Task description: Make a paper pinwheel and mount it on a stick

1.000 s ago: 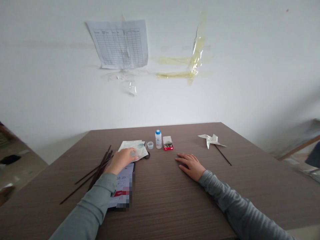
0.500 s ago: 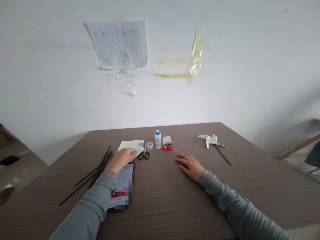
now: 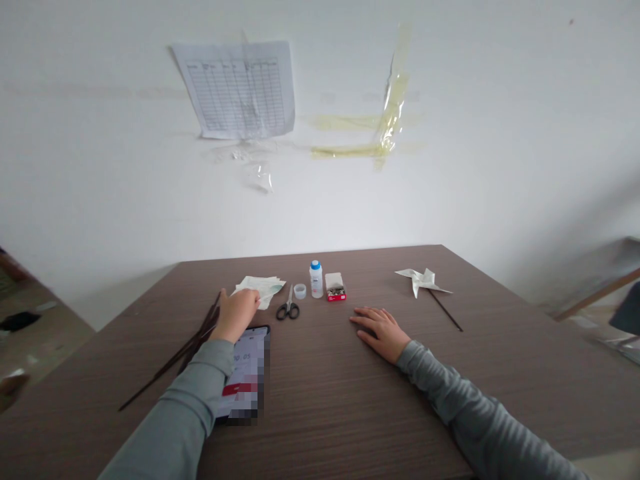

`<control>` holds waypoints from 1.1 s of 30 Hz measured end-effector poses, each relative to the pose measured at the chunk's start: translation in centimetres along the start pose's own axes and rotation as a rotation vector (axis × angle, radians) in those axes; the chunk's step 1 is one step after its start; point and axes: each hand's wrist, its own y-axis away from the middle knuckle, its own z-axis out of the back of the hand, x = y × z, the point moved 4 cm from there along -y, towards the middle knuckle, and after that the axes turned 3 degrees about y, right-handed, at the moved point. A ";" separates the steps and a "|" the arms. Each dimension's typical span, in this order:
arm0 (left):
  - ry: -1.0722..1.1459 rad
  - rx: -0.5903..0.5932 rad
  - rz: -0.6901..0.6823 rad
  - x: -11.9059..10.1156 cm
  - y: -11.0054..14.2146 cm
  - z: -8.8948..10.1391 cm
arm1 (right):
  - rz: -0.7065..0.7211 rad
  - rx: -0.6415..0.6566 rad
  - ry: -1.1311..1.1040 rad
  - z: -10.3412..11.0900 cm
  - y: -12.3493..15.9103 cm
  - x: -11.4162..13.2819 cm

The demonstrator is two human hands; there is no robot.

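My left hand [image 3: 236, 315] hovers at the top of a bundle of thin dark sticks [image 3: 193, 347], with its fingertips near the edge of folded paper sheets [image 3: 257, 288]. Whether it grips the sticks is hidden. Below it lies a dark-framed phone [image 3: 245, 373] showing a timer, partly blurred out. Steel scissors [image 3: 287, 310] lie to the right of the sheets. My right hand [image 3: 380, 332] rests flat and empty on the table, nearest a small red-based box of pins [image 3: 335, 288].
A white bottle with a blue cap [image 3: 316, 280] and a small clear cap [image 3: 300, 291] stand at the brown wood-grain table's [image 3: 350, 407] far side. A white paper pinwheel on a dark stick [image 3: 417, 281] lies far right. The table's far edge meets a white wall.
My left hand has moved left off the paper sheets to the sticks, leaving the scissors uncovered. The sticks look more bunched. My right hand has not moved.
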 end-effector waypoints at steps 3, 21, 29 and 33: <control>0.011 0.030 -0.006 0.0 0.1 -0.3 | -0.005 0.004 0.001 0.0 0.0 0.1; 0.045 -0.030 -0.058 -1.7 2.7 1.4 | -0.003 0.007 0.006 -0.1 0.0 -0.2; 0.116 0.129 -0.152 -4.0 5.3 -0.6 | 0.001 -0.010 -0.013 0.1 0.0 -0.1; 0.117 0.120 -0.159 -4.6 5.8 -1.0 | -0.004 -0.012 -0.010 0.1 -0.1 -0.1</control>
